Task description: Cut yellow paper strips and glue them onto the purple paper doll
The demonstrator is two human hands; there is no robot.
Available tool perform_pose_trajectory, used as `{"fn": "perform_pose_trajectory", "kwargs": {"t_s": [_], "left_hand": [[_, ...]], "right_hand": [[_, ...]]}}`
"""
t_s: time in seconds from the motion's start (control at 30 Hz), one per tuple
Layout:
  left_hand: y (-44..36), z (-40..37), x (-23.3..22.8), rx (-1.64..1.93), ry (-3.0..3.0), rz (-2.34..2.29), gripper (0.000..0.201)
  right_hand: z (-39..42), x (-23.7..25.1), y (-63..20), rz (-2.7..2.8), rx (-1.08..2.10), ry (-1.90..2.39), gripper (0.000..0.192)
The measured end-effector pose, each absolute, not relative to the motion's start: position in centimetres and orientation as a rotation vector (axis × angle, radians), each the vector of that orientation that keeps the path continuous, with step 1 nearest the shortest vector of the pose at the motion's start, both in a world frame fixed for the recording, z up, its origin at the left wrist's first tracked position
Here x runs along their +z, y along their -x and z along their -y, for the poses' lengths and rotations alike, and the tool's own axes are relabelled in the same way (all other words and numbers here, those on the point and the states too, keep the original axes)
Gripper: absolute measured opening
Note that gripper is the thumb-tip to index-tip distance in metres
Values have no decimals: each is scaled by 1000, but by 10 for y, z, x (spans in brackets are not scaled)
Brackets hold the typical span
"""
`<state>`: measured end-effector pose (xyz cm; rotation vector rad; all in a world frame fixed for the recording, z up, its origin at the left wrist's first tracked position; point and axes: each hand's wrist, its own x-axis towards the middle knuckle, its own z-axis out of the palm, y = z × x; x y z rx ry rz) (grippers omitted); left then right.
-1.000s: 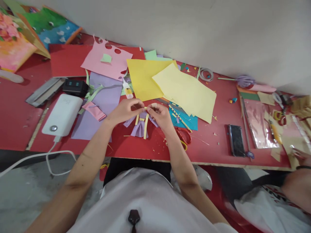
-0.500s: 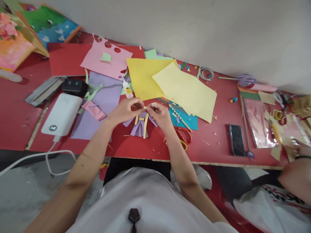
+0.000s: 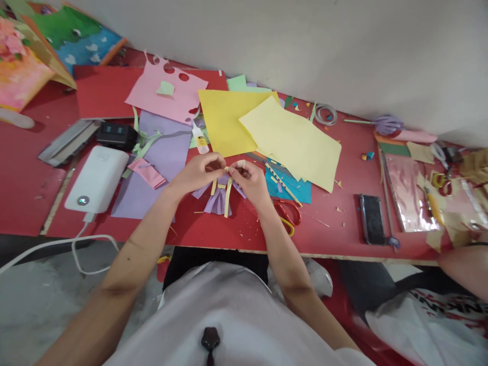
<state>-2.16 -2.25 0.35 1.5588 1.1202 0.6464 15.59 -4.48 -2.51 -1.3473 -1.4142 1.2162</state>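
My left hand (image 3: 198, 173) and my right hand (image 3: 249, 182) meet over a small purple pleated paper piece (image 3: 217, 202) with yellow paper strips (image 3: 227, 197) on it. Both hands pinch the top of the yellow strip between thumb and fingers, just above the red table (image 3: 343, 223). The purple piece rests on the table below my fingers. Red-handled scissors (image 3: 290, 216) lie right beside my right wrist. A small glue bottle (image 3: 200, 139) stands just beyond my left hand.
Yellow sheets (image 3: 290, 140), pink paper (image 3: 168, 94), purple paper (image 3: 160, 162) and blue paper (image 3: 293, 189) cover the table's middle. A white power bank (image 3: 97, 179) with cable lies left, a black phone (image 3: 371, 218) right. Another person's arm (image 3: 461, 264) is at the far right.
My hands stay pinched on the yellow strip with only small finger shifts. The other person's arm at the far right has drawn back toward the edge.
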Motion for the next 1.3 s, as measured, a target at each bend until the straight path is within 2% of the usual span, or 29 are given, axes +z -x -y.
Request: {"fn": "perform_pose_trajectory", "kwargs": {"t_s": [0.5,0.87,1.07,1.3], "left_hand": [[24,22,2,652,-1610,-1094,25],[24,22,2,637,-1582,-1089,17],[22,22,-2,656,-1620,-1119,19],[26,21,2,625,-1602,-1079,18]], "right_hand": [[45,-24,-156,1422,1231,1363,20],[46,-24,-154,1435,1203,1355,21],[47,-23,-154,1438,1199,1343,16],[47,-25,-154,1435,1189,1362,20]]}}
